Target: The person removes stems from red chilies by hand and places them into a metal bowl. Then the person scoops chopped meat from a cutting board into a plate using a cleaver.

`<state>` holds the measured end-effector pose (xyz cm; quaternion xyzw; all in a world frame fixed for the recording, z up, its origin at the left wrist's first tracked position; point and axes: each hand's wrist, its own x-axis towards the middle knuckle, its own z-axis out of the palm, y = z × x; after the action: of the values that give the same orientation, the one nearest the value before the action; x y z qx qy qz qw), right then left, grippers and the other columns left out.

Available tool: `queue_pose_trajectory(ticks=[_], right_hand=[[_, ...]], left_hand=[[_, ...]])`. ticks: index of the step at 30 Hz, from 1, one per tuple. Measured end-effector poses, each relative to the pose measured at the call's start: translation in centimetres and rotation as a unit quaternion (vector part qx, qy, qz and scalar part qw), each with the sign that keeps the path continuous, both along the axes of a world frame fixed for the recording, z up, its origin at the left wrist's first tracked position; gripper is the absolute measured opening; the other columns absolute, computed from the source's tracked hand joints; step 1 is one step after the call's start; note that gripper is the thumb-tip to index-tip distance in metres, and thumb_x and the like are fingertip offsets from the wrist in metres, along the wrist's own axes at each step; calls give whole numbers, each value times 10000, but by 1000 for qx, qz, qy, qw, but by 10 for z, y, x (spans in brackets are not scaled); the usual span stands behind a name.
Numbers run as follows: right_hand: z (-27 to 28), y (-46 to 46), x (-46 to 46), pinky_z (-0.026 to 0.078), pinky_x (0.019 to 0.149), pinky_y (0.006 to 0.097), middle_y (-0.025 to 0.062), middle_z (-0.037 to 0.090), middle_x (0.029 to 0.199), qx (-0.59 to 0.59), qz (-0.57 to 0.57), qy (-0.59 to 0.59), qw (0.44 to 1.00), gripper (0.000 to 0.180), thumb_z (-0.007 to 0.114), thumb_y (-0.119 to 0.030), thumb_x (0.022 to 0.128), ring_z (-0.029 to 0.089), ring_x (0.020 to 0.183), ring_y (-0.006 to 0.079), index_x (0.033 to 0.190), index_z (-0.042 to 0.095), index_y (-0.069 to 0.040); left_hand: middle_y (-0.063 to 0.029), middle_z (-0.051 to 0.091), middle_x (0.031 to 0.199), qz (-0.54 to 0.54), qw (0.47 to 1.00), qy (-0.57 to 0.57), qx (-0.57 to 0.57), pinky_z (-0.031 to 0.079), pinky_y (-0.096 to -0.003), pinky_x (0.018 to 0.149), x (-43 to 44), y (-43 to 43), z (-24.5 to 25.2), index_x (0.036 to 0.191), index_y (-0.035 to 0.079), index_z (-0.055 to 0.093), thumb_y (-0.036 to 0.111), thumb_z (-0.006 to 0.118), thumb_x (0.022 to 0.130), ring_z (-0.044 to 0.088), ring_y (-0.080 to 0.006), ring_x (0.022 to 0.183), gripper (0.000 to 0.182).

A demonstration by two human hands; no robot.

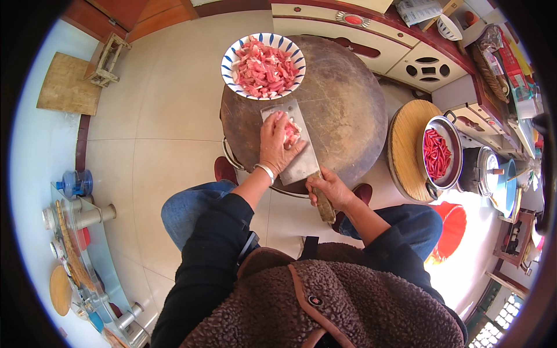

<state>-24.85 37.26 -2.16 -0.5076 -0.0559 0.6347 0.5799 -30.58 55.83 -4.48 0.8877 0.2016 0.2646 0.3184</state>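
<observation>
My right hand (328,189) grips the worn handle of a cleaver (300,167), whose broad blade lies flat just above or on a round wooden chopping block (348,122). A small heap of cut raw meat (292,133) rests on the blade. Over that heap curves my left hand (274,141), holding the meat against the steel, with a silver bangle at the wrist. Beyond the blade's far end, a white bowl with blue marks (227,71) stands on the block, heaped with raw meat strips (266,69).
To the right, a round wooden board (407,152) carries a metal pan (457,152) of red chili peppers (436,154). A lidded pot (474,172), a blue basin (508,191) and a red bin (450,230) are nearby. Cabinets (322,32) line the back; a glass shelf (109,261) stands left.
</observation>
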Motion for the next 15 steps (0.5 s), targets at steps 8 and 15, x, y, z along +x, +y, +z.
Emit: queue_pose_trajectory(ticks=[8, 15], right_hand=[[100, -15, 13, 443, 458, 282, 46, 482, 677, -17, -32, -105, 994, 118, 492, -102, 856, 495, 491, 145, 932, 425, -40], [103, 56, 47, 438, 456, 285, 52, 507, 730, 74, -64, -71, 993, 148, 493, -108, 867, 493, 512, 142, 997, 432, -70]], left_hand=[[-176, 445, 1135, -5, 988, -135, 68, 333, -449, 910, 44, -15, 72, 1105, 51, 503, 351, 650, 709, 427, -353, 1061, 518], [-165, 521, 1004, 98, 988, -99, 74, 385, -413, 840, 90, 116, 78, 991, 42, 540, 261, 591, 755, 482, -348, 951, 327]])
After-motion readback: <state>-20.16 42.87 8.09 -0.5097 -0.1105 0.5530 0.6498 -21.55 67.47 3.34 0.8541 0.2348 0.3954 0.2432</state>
